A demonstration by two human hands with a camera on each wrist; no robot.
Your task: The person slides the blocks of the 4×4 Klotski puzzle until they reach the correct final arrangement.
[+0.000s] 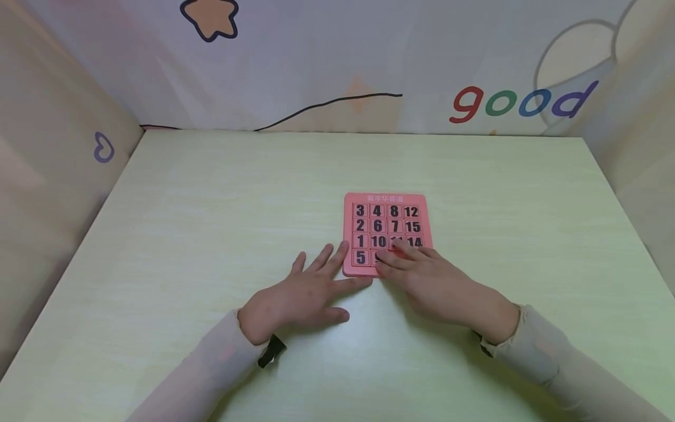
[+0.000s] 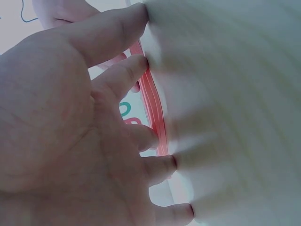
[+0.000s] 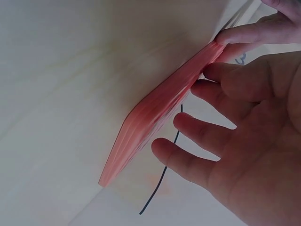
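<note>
A pink number sliding puzzle (image 1: 377, 225) lies flat on the table, its rows of numbered tiles facing up. My left hand (image 1: 308, 296) is spread at its lower left corner, with one finger at the left edge and the index finger along the near edge. Over the lower right part reaches my right hand (image 1: 437, 287), its fingertips on the tiles, hiding several bottom-row numbers. In the left wrist view the puzzle's pink side (image 2: 155, 106) shows behind the spread fingers. From the right wrist, the puzzle (image 3: 146, 110) appears edge-on beside the extended fingers.
The pale green tabletop (image 1: 211, 205) spreads around the puzzle. A printed curtain (image 1: 327, 53) with a star and the word "good" hangs behind the back edge, and fabric also encloses both sides. A dark strap piece (image 1: 272, 350) sits at the left wrist.
</note>
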